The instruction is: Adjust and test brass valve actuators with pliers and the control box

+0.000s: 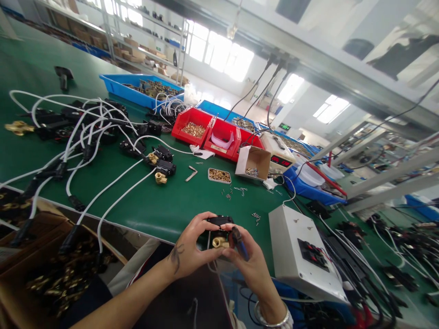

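At lower centre of the frame, the left hand point(190, 249) gripped a black valve point(219, 233) with a brass fitting, fingers clenched around it over the counter point(164, 201) edge. The right hand point(252, 265) touched the valve, fingers pinching a blue-handled tool point(239, 241). A white box point(302, 256) sat just right. Farther up, red bins point(206, 130) held brass parts.

A long green table point(164, 205) runs through the workshop. Beyond its far end, tall windows point(219, 52) in a white wall let in bright daylight, and metal shelves point(113, 32) with cardboard boxes stand behind its far left side. A grey metal beam point(343, 77) runs above the table.
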Demonstrator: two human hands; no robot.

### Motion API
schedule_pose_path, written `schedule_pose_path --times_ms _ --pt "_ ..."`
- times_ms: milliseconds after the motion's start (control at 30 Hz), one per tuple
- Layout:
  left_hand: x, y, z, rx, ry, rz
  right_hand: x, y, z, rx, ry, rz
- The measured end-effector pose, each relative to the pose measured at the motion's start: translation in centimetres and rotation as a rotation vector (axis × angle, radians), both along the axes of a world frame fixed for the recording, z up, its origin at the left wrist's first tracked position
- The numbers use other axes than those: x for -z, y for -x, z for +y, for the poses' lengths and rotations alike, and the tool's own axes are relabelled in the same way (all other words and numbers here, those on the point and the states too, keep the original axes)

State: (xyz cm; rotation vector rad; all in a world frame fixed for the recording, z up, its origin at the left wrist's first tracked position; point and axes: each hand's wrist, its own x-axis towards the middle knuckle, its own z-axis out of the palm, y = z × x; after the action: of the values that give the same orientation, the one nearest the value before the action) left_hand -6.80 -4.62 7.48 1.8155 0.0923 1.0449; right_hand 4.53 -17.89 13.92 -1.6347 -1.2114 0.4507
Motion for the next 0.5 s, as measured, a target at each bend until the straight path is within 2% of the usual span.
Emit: schedule_pose_path --times_ms 100,233,367,500 --pt "0.3 -0.1 0.0 0.004 0.039 0.008 0.0 0.2 0.1 0.071 0.019 -0.011" --pt "0.2 -0.3 0.0 0.005 0.1 0.037 -0.2 0.3 -1.6 0.376 0.136 0.06" --pt "-0.3 -0.2 0.1 0.009 0.117 0.072 -2.0 0.3 -3.4 0.361 0.417 -0.018" --pt "-0.3 -0.1 0.1 0.007 0.107 0.07 -3.1 0.8 -3.6 0.601 0.4 -0.186"
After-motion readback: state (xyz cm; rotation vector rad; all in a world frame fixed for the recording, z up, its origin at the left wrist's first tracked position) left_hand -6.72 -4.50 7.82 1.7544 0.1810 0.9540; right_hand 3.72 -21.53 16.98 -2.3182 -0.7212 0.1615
